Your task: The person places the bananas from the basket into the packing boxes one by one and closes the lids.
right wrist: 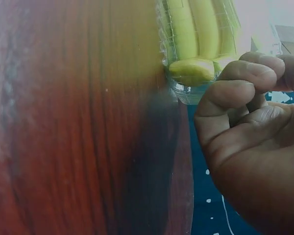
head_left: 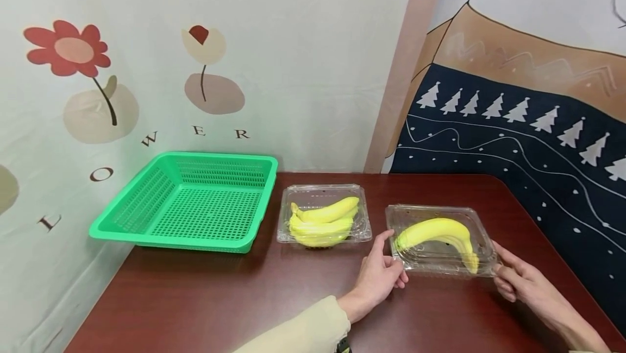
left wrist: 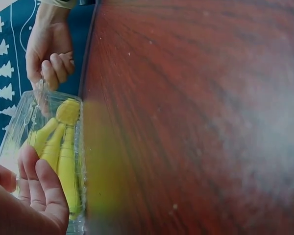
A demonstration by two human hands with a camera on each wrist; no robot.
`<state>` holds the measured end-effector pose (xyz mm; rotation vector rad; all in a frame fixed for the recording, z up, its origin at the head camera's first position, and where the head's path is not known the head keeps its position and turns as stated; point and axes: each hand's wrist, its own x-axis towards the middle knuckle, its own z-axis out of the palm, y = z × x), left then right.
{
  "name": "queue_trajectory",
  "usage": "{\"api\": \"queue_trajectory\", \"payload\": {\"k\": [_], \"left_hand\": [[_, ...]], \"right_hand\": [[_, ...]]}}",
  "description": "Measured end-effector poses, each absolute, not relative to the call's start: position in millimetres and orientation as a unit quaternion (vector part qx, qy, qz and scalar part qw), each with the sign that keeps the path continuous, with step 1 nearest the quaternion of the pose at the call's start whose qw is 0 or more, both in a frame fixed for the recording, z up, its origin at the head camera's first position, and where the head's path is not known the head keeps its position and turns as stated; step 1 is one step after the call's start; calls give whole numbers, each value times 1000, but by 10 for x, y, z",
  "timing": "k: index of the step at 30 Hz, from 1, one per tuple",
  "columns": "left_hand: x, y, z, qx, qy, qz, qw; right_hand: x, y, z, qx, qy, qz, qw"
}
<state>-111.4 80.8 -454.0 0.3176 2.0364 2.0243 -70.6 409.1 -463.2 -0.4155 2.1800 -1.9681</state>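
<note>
My left hand (head_left: pixel 379 271) and right hand (head_left: pixel 525 285) hold a clear plastic clamshell box (head_left: pixel 435 210) by its two ends, close over the table. Inside lie yellow bananas (head_left: pixel 440 228), joined at a stem that points toward the right front corner. Thumb and fingers of the right hand (left wrist: pixel 51 54) pinch the box's right end, as the left wrist view shows. At the opposite end, the left hand grips the edge with its index finger along the side. A second clear box (head_left: pixel 323 188) with bananas (head_left: pixel 325 228) rests on the table left of the held one.
A green plastic basket (head_left: pixel 146 238) with a perforated floor stands at the back left of the dark red-brown table (head_left: pixel 235 298). Behind the table hangs a printed cloth (head_left: pixel 313 81) with flowers; a navy one with trees (head_left: pixel 513 141) hangs on the right.
</note>
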Motion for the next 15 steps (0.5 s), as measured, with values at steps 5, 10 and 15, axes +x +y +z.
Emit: {"api": "queue_trajectory", "payload": {"k": [5, 10, 15], "left_hand": [[-1103, 838, -4537, 100, 699, 699, 118], [-1099, 858, -4519, 91, 708, 692, 108], [-1088, 873, -4496, 81, 718, 684, 97]], "right_hand": [[-716, 4108, -4637, -150, 717, -675, 95], [-734, 4115, -4626, -149, 721, -670, 95], [-738, 4109, -4607, -149, 745, -644, 84]]}}
